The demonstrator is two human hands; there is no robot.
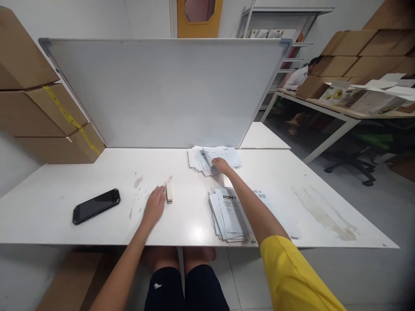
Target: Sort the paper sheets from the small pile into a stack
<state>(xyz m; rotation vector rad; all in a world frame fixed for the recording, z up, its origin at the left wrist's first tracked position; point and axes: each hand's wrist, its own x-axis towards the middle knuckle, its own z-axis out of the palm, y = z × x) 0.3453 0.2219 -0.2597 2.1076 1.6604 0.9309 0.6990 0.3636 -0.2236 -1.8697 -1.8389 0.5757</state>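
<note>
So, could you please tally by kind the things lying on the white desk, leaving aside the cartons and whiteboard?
Paper piles: 2 (far pile; near pile, partly hidden by the right forearm)
Phone: 1
Small cream object: 1
Total: 4

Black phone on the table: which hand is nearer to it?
Left. The left hand is to the right of the phone, beside the cream block; the right hand is farther away, at the back paper stack.

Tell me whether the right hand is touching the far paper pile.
Touching. The head view shows the right hand meeting the raised edge of a sheet on the far paper pile.
</note>
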